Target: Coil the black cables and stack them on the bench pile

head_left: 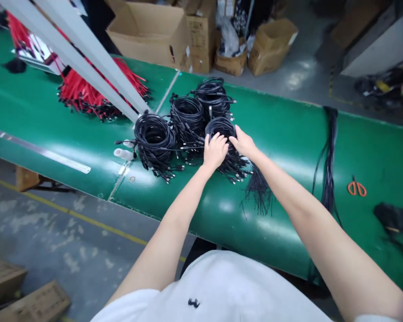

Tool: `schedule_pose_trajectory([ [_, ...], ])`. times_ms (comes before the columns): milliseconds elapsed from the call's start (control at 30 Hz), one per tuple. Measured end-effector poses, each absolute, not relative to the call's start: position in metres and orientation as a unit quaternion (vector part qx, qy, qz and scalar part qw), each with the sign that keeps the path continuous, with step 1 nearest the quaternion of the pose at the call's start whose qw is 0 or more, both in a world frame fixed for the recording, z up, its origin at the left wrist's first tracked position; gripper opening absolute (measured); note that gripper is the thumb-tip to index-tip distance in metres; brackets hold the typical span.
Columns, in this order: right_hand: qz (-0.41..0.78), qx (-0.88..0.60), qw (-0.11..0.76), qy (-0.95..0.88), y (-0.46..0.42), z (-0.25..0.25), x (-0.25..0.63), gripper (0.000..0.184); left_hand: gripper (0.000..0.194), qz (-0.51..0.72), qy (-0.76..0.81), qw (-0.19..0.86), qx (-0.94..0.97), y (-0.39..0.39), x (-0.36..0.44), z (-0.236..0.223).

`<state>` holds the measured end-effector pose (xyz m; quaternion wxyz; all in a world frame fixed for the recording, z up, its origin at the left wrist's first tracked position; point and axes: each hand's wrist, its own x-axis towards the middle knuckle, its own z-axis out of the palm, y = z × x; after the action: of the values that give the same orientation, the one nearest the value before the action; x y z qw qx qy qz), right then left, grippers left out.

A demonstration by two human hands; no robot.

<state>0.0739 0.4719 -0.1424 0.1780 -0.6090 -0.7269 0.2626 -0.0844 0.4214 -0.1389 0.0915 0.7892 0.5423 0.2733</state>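
Observation:
A coiled stack of black cables (220,125) with metal plugs at its lower edge lies on the green table. My left hand (216,151) is on its near left side, fingers curled over the coils. On the right side of the same stack, my right hand (244,143) grips the rim with its thumb and fingers. Three more black cable coils sit close by: one at the left (155,134), one behind (188,112) and one farthest back (213,91). A bunch of thin black ties (259,188) lies just below my right hand.
Red cables (87,94) are heaped at the left behind grey posts (97,58). White rolls (123,154) lie beside the left coil. To the right are long black strands (329,165) and orange-handled scissors (357,188). Cardboard boxes (151,49) stand beyond the table.

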Motion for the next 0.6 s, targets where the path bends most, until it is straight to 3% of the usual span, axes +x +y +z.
schedule_pose_trajectory([
  [133, 0.324, -0.609, 0.183, -0.701, 0.48, -0.135, 0.075, 0.069, 0.04, 0.24, 0.564, 0.132, 0.779, 0.434, -0.087, -0.142],
  [267, 0.363, -0.627, 0.314, -0.614, 0.442, -0.133, 0.123, 0.062, 0.034, 0.244, 0.545, 0.141, 0.79, 0.452, -0.097, -0.13],
  [333, 0.373, -0.665, 0.362, -0.536, 0.381, -0.146, 0.155, 0.05, 0.034, 0.275, 0.536, 0.135, 0.787, 0.448, -0.104, -0.12],
  [400, 0.389, -0.739, 0.314, -0.451, 0.291, -0.162, 0.18, 0.037, 0.034, 0.312, 0.531, 0.141, 0.775, 0.429, -0.109, -0.114],
  [500, 0.408, -0.835, 0.171, -0.327, 0.134, -0.175, 0.193, 0.029, 0.036, 0.352, 0.532, 0.179, 0.749, 0.369, -0.113, -0.117],
  [600, 0.39, -0.893, 0.094, -0.202, 0.01, -0.176, 0.191, 0.026, 0.031, 0.27, 0.497, 0.303, 0.767, 0.28, -0.109, -0.137],
])
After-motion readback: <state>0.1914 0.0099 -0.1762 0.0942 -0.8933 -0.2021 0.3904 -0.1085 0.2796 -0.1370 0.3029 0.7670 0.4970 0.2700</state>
